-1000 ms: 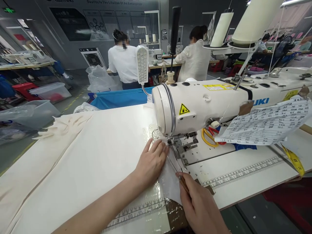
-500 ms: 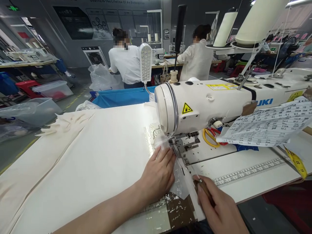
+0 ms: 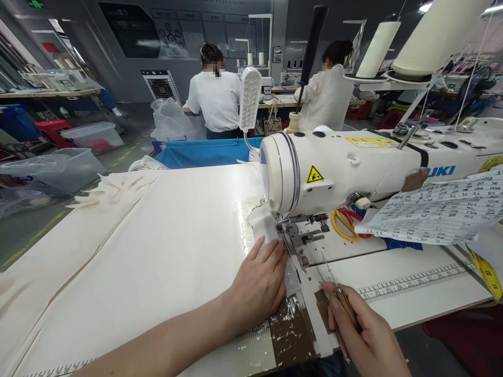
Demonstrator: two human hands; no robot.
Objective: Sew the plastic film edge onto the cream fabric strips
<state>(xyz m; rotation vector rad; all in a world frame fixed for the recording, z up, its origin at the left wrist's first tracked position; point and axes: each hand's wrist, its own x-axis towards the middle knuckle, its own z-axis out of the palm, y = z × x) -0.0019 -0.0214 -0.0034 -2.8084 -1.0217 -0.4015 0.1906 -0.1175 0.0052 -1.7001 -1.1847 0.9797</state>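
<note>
My left hand (image 3: 261,280) lies flat with its fingers stretched out, pressing a thin white fabric piece (image 3: 264,222) onto the bed beside the presser foot (image 3: 283,228). Between thumb and fingers, my right hand (image 3: 359,327) grips an awl (image 3: 343,303) by its wooden handle, the thin metal point slanting up and left toward the machine. A white strip (image 3: 312,309) runs from the presser foot area to the table's front edge, between the hands. The white sewing machine (image 3: 326,167) stands over the fabric; its needle is too small to make out.
Yellow- and red-handled scissors (image 3: 346,225) lie under the machine arm. A handwritten sheet (image 3: 436,209) and a yellow measuring tape (image 3: 487,272) are at right. Cream fabric (image 3: 78,235) lies along the table's left. Thread cones (image 3: 379,50) stand behind; two co-workers (image 3: 216,99) sit beyond.
The view has shifted slightly left, so things sit further right. The awl's point now shows clearly, angled up. More of the white fabric shows beyond my left fingers, which stay pressed flat.
</note>
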